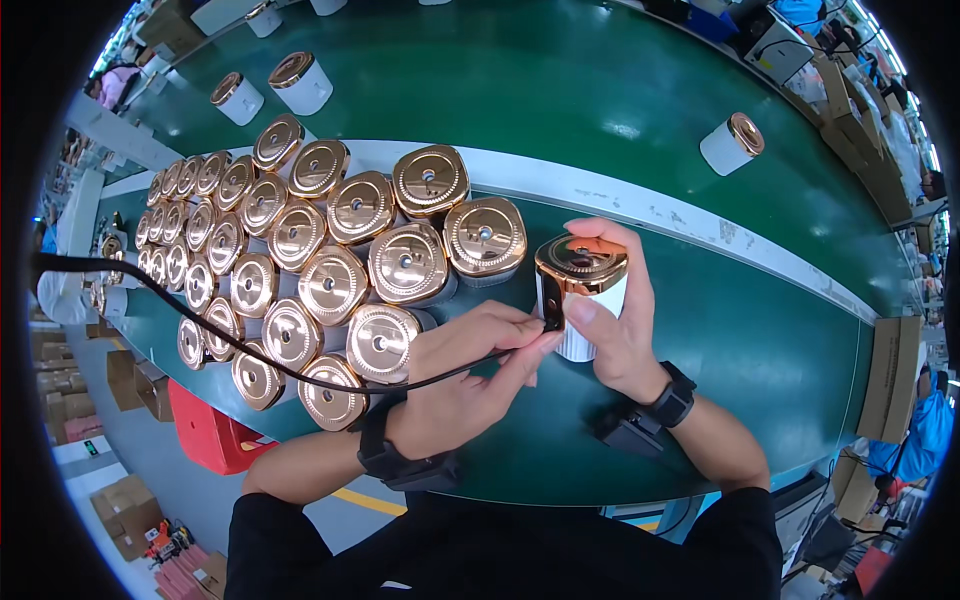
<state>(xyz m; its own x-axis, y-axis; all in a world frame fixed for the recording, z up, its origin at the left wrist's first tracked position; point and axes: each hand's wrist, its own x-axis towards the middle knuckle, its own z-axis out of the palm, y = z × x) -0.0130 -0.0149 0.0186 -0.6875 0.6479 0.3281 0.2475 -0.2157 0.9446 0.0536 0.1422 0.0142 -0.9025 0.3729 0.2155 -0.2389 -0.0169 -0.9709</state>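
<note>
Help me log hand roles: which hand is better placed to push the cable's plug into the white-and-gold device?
Probably the left hand: its fingertips already pinch the black plug against the device. The right hand wraps the device, steadying it.

Head camera looks steeply down, close over the green bench (600,90), edges perhaps warped.

About thirty white devices with gold caps (405,262) stand packed together in one cluster on the near side of the table; those at the far left are too small to count exactly. One more such device (582,290) is apart from the cluster. Three others (300,82) stand on the green belt, and there is one black cable (240,345).
</note>
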